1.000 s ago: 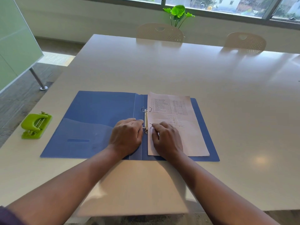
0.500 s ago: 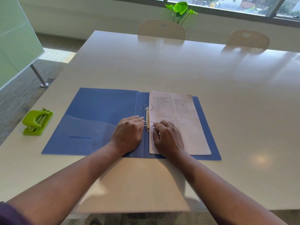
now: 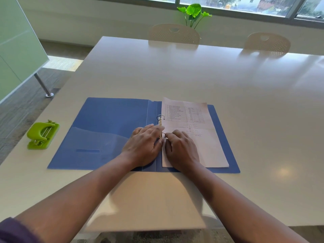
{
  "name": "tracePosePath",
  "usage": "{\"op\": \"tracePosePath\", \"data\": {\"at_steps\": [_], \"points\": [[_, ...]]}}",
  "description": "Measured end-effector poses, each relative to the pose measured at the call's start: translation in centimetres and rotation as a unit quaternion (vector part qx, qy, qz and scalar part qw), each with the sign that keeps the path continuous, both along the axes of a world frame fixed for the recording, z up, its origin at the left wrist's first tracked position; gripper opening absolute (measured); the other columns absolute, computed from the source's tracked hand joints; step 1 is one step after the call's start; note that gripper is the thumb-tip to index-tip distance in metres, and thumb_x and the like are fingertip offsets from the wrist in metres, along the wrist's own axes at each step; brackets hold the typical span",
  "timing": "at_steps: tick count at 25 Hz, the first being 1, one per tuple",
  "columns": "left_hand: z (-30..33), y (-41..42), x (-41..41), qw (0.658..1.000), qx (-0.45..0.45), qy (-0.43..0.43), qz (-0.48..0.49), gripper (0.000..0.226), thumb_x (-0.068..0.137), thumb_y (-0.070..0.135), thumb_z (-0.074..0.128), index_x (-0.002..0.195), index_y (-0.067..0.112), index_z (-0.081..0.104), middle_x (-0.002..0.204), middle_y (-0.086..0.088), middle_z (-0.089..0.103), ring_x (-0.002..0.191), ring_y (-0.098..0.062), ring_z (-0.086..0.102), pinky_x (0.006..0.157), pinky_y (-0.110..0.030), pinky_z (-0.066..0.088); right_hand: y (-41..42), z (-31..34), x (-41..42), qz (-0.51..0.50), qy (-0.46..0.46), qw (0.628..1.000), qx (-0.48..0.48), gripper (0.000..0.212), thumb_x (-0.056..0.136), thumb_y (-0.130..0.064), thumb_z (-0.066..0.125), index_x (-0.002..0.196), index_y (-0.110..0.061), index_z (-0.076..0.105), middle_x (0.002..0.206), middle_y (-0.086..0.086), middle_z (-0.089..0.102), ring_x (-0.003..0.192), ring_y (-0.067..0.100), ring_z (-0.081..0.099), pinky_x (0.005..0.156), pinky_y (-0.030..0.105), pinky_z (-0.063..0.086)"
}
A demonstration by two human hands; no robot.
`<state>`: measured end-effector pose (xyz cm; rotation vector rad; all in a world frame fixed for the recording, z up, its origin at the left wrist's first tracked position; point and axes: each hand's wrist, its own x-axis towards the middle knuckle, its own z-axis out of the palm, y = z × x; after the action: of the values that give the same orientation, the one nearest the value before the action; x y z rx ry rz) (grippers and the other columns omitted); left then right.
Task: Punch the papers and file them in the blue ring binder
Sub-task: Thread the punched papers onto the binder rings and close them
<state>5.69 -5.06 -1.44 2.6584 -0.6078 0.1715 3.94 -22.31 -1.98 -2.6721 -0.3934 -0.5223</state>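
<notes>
The blue ring binder [image 3: 105,130] lies open flat on the table. A stack of printed papers [image 3: 206,137] rests on its right half, threaded on the metal rings [image 3: 160,118] at the spine. My left hand [image 3: 145,146] lies palm down just left of the spine, fingertips against the lower ring. My right hand [image 3: 182,149] rests on the papers' left margin, its fingertips pinching at the lower ring. Both hands hide the lower ring mechanism.
A green hole punch [image 3: 43,135] sits near the table's left edge. Two beige chairs [image 3: 173,34] stand at the far side, with a green plant [image 3: 192,13] behind. A glass partition [image 3: 15,50] on a metal leg stands to the left.
Both hands stay at the lower ring with only slight finger movement. The camera view has shifted a little, nothing else has moved.
</notes>
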Motion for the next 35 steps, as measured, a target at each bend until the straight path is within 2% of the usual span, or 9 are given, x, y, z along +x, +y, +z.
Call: {"op": "tracePosePath", "data": {"at_steps": [2, 5, 13, 20, 24, 26, 30, 32, 35], "points": [[0.2, -0.2, 0.5, 0.999, -0.007, 0.045, -0.002, 0.053, 0.105, 0.053, 0.031, 0.155, 0.034, 0.032, 0.167, 0.006, 0.028, 0.156, -0.015, 0.018, 0.123, -0.04, 0.012, -0.3, 0.1, 0.2, 0.006, -0.001, 1.0, -0.001, 0.023, 0.096, -0.023, 0.053, 0.096, -0.012, 0.073, 0.093, 0.008, 0.07, 0.084, 0.032, 0.063, 0.072, 0.042, 0.053], [0.2, -1.0, 1.1, 0.997, 0.014, 0.069, 0.004, 0.054, 0.105, 0.057, 0.027, 0.156, 0.039, 0.028, 0.171, 0.01, 0.008, 0.158, -0.012, 0.003, 0.124, -0.037, 0.001, -1.4, 0.3, 1.1, 0.026, 0.004, 0.999, -0.019, 0.021, 0.096, -0.025, 0.056, 0.099, -0.013, 0.073, 0.093, 0.006, 0.07, 0.085, 0.03, 0.063, 0.071, 0.04, 0.054], [0.4, -4.2, 3.8, 0.994, 0.039, 0.081, 0.067, 0.057, 0.105, 0.056, 0.023, 0.158, 0.035, 0.025, 0.172, 0.009, 0.003, 0.157, -0.018, 0.007, 0.124, -0.041, 0.005, -4.2, 1.2, 5.2, 0.064, 0.006, 0.997, -0.05, 0.025, 0.097, -0.027, 0.054, 0.105, -0.015, 0.074, 0.098, 0.006, 0.071, 0.091, 0.028, 0.065, 0.072, 0.04, 0.055], [0.2, -5.3, 6.1, 0.989, 0.049, 0.095, 0.102, 0.063, 0.102, 0.061, 0.024, 0.159, 0.035, 0.023, 0.171, 0.011, 0.005, 0.157, -0.018, 0.008, 0.123, -0.042, 0.008, -6.2, 1.4, 7.7, 0.034, -0.062, 0.994, -0.078, 0.027, 0.094, -0.03, 0.054, 0.079, -0.014, 0.07, 0.08, 0.003, 0.068, 0.071, 0.025, 0.062, 0.06, 0.036, 0.052], [0.2, -5.9, 6.7, 0.987, 0.046, 0.099, 0.117, 0.064, 0.102, 0.061, 0.025, 0.16, 0.035, 0.021, 0.171, 0.01, 0.005, 0.158, -0.018, 0.005, 0.123, -0.042, 0.006, -6.8, 1.1, 8.9, 0.008, -0.083, 0.995, -0.052, 0.023, 0.092, -0.027, 0.058, 0.078, -0.014, 0.072, 0.079, 0.002, 0.07, 0.069, 0.023, 0.063, 0.062, 0.037, 0.054], [0.1, -5.9, 6.9, 0.987, 0.047, 0.098, 0.116, 0.063, 0.102, 0.06, 0.027, 0.16, 0.035, 0.02, 0.171, 0.01, 0.004, 0.158, -0.018, 0.004, 0.122, -0.042, 0.005, -7.3, 1.2, 9.0, -0.037, -0.075, 0.996, -0.005, 0.023, 0.093, -0.028, 0.056, 0.083, -0.015, 0.073, 0.084, 0.001, 0.072, 0.074, 0.023, 0.065, 0.067, 0.038, 0.054], [-0.1, -5.9, 7.1, 0.988, 0.037, 0.1, 0.116, 0.061, 0.103, 0.06, 0.021, 0.159, 0.036, 0.02, 0.171, 0.011, 0.009, 0.158, -0.018, 0.003, 0.123, -0.042, 0.004, -10.2, 1.9, 8.7, -0.218, 0.047, 0.972, 0.066, 0.04, 0.096, -0.038, 0.052, 0.125, -0.016, 0.067, 0.129, 0.005, 0.067, 0.118, 0.028, 0.058, 0.099, 0.045, 0.046], [-0.1, -6.0, 7.1, 0.987, 0.037, 0.104, 0.114, 0.063, 0.102, 0.062, 0.02, 0.159, 0.036, 0.019, 0.171, 0.011, 0.008, 0.158, -0.018, 0.002, 0.123, -0.042, 0.003, -11.8, 2.3, 8.1, -0.268, 0.103, 0.956, 0.066, 0.049, 0.096, -0.043, 0.052, 0.135, -0.015, 0.06, 0.139, 0.006, 0.059, 0.126, 0.031, 0.051, 0.102, 0.047, 0.042], [-0.1, -5.9, 7.1, 0.987, 0.046, 0.099, 0.114, 0.065, 0.101, 0.064, 0.02, 0.159, 0.035, 0.019, 0.171, 0.011, 0.008, 0.158, -0.018, 0.002, 0.123, -0.043, 0.004, -13.5, 2.5, 7.0, -0.303, 0.151, 0.94, 0.051, 0.054, 0.093, -0.047, 0.054, 0.136, -0.014, 0.056, 0.138, 0.007, 0.055, 0.126, 0.034, 0.049, 0.099, 0.047, 0.041]]}}
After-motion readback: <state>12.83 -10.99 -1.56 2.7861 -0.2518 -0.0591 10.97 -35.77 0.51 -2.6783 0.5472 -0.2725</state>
